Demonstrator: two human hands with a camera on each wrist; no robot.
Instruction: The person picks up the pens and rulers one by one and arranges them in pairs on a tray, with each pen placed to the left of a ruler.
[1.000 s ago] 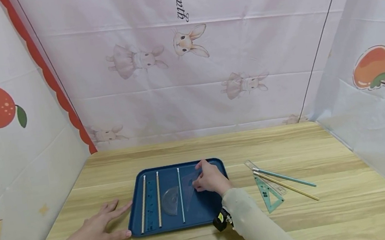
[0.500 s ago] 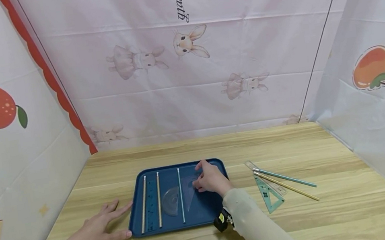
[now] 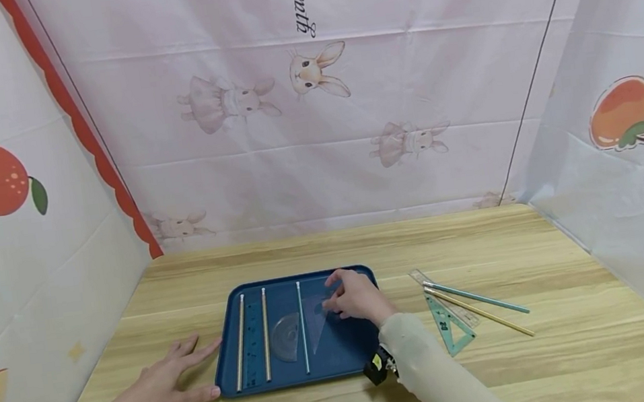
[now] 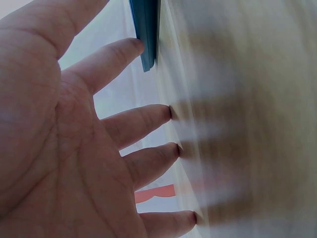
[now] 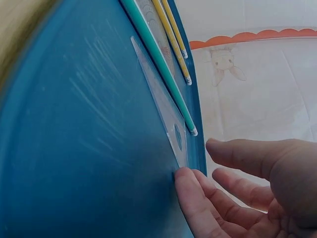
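On the blue tray [image 3: 343,360] lies a clear triangular set square [image 3: 315,324], to the right of a teal pencil [image 3: 304,332]. My right hand [image 3: 359,299] is over the tray's right part. In the right wrist view its fingertips rest at the wide end of the set square [image 5: 166,111], with the thumb lifted apart from it. My left hand [image 3: 160,390] lies spread on the table left of the tray, thumb and index fingertips at its edge. A clear protractor [image 3: 285,339], two gold pencils [image 3: 265,337] and a blue ruler [image 3: 251,349] fill the tray's left part.
Right of the tray, a second teal pencil [image 3: 481,297] and a yellow pencil [image 3: 486,312] lie over a clear ruler [image 3: 417,275] and a green set square [image 3: 447,334] on the wooden table [image 3: 585,343]. Printed cloth walls [image 3: 428,78] close in the back and sides.
My right hand has drawn slightly to the right and its fingers have loosened from the clear set square, which stays in place. The left hand has not moved.
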